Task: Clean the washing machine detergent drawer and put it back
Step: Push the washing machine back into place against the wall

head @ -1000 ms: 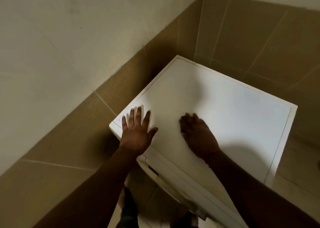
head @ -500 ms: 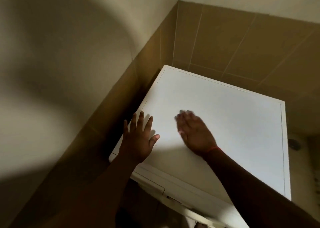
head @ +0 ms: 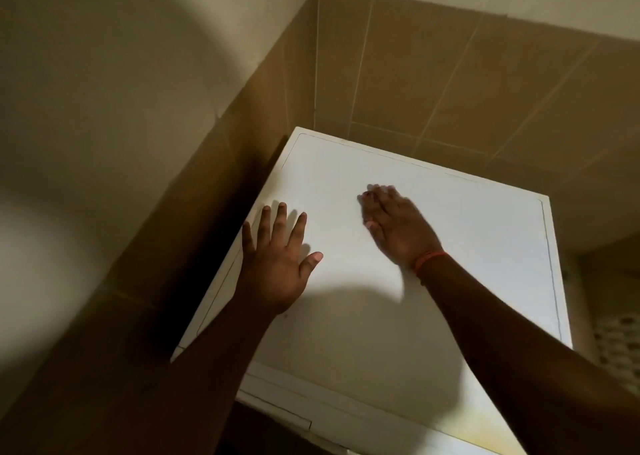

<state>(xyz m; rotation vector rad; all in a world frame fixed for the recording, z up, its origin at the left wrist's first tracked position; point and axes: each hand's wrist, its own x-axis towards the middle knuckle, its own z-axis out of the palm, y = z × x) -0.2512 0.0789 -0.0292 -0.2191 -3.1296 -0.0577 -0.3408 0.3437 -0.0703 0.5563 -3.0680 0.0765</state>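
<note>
A white washing machine (head: 467, 247) stands in a tiled corner, seen from above. My left hand (head: 277, 264) lies flat on its top near the left edge, fingers spread and straight. My right hand (head: 394, 226) lies flat near the middle of the top, fingers together, an orange band on the wrist. Along the front upper left edge, the top of the detergent drawer (head: 277, 409) shows as a narrow white strip, pushed in. Neither hand holds anything.
Brown tiled walls (head: 433, 74) close in behind and to the left of the machine, with a dark narrow gap (head: 207, 247) along its left side. A patterned floor patch (head: 616, 350) shows at the right.
The view has swung left and closer over the machine. Both hands stay flat on the top; the right hand has slid slightly toward the back.
</note>
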